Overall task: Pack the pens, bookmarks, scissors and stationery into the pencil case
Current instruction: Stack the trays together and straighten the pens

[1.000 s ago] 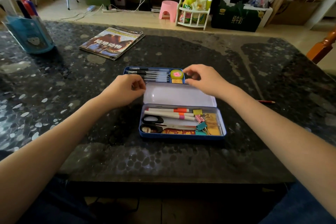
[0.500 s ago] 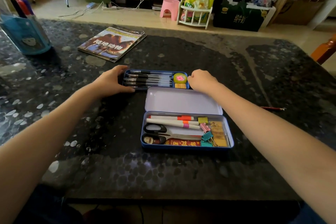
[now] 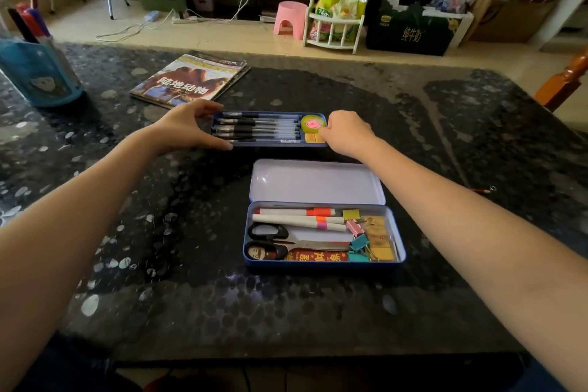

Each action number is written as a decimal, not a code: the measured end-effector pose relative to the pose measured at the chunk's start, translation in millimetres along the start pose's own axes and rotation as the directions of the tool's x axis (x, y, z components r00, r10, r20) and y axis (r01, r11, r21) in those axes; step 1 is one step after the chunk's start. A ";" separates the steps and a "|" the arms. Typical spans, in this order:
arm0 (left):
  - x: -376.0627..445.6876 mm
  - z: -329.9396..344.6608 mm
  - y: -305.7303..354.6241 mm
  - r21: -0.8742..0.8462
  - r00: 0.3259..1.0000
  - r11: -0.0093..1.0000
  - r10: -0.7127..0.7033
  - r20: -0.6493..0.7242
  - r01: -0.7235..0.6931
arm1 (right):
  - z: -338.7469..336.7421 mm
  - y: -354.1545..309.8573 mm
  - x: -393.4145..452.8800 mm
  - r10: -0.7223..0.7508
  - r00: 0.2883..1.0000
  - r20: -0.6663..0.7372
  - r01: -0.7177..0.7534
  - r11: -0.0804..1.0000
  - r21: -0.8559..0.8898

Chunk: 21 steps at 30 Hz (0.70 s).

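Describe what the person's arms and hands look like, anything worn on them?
Both forearms are bare up to the frame edge: no sleeves show. The left hand and right hand carry no gloves, and no rings, watch or bracelets are visible. Dark blue clothing shows only at the lower corners, below the arms.

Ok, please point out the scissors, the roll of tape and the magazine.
scissors (image 3: 269, 231): head view, on the upper black handle loop.
roll of tape (image 3: 313, 124): head view, on its pink centre.
magazine (image 3: 187, 81): head view, on the middle of the cover.
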<state>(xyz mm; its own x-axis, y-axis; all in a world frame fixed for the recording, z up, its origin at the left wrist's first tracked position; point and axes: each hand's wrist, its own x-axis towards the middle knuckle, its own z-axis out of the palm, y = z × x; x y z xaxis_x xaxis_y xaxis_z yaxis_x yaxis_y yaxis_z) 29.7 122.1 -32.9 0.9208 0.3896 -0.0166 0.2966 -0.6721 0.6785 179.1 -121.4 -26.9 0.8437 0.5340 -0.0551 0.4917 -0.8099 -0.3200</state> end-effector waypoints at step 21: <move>-116.9 40.0 69.4 0.300 0.944 0.923 0.153 0.292 -0.242 | -25.8 69.3 -159.0 0.053 0.995 0.082 -0.053 0.999 0.006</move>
<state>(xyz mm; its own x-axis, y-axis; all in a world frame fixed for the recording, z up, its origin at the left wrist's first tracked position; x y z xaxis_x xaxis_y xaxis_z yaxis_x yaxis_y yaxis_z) -47.3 4.7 -13.3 0.9887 0.0809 -0.1264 0.1263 -0.9035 0.4096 84.5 -268.7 -15.8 0.8479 0.5087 -0.1493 0.4445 -0.8356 -0.3226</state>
